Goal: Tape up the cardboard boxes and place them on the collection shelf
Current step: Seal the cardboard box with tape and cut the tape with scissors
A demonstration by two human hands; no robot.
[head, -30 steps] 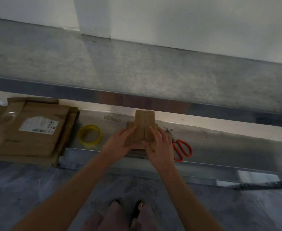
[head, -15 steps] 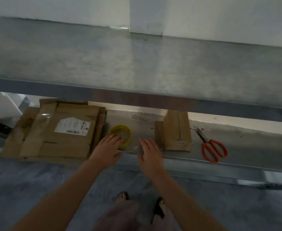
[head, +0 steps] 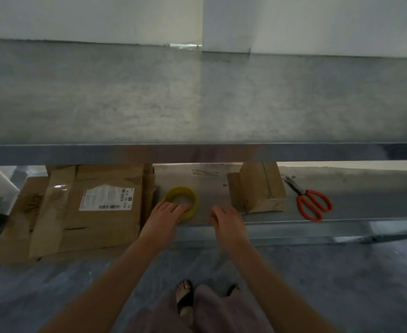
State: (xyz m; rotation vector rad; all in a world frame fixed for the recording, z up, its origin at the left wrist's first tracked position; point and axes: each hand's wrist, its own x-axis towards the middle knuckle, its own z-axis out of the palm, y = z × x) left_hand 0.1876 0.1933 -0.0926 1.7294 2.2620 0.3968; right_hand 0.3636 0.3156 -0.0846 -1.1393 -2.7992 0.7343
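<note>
Box (head: 257,187) is parked on the lower shelf (head: 342,222), standing up with its top tucked under the upper shelf's (head: 197,152) front lip, roughly at 1 o'clock from the right hand (head: 229,222). A seam line can be seen running down its face. Red-handled scissors (head: 311,204) are laid flat at 3 o'clock from the box, close but not touching, blades pointed toward the back.

Tape (head: 182,203), a yellow roll, is set flat on the same shelf at 9 o'clock from the box, well clear of it. The left hand (head: 165,218) is laid over the near edge of the roll, fingers spread and touching it, so the grip is loose and not closed around anything. The right hand is held palm down just above the shelf edge, between tape and box, fingers relaxed and open, nothing gripped.

Flattened cardboard (head: 87,210) with a white label is stacked at 9 o'clock from the tape, hanging over the shelf front. Sandalled feet are seen on the grey floor (head: 53,284) at 6 o'clock.
</note>
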